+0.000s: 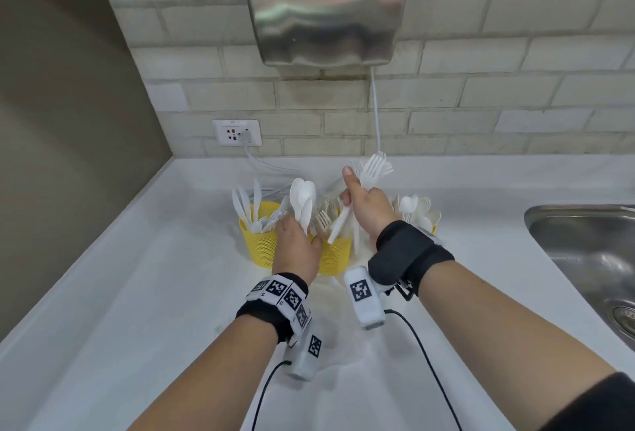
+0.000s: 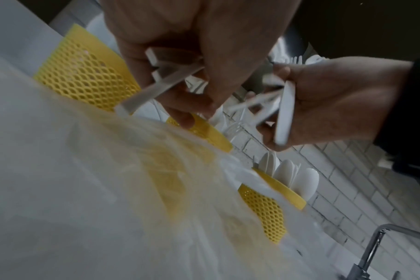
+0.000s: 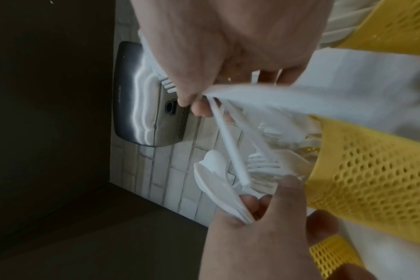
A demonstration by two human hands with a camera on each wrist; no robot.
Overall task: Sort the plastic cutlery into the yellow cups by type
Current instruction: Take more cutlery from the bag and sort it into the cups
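Three yellow mesh cups stand in a row on the white counter. The left cup [image 1: 259, 241] holds knives, the middle cup [image 1: 335, 255] holds forks, and the right cup [image 2: 264, 206] holds spoons [image 1: 417, 210]. My left hand [image 1: 297, 245] grips a small bunch of white spoons [image 1: 302, 195], bowls up, in front of the left and middle cups. My right hand [image 1: 364, 205] grips a bundle of white forks [image 1: 372, 167], tines up, above the middle cup, with their handles [image 1: 343, 224] slanting down toward it. A clear plastic bag [image 2: 108, 180] lies in front of the cups.
A steel hand dryer [image 1: 326, 8] hangs on the brick wall above, its cord [image 1: 376, 111] dropping to the counter. A wall socket [image 1: 237, 133] sits at the back left. A steel sink [image 1: 591, 255] is at the right, with a tap [image 2: 372, 250].
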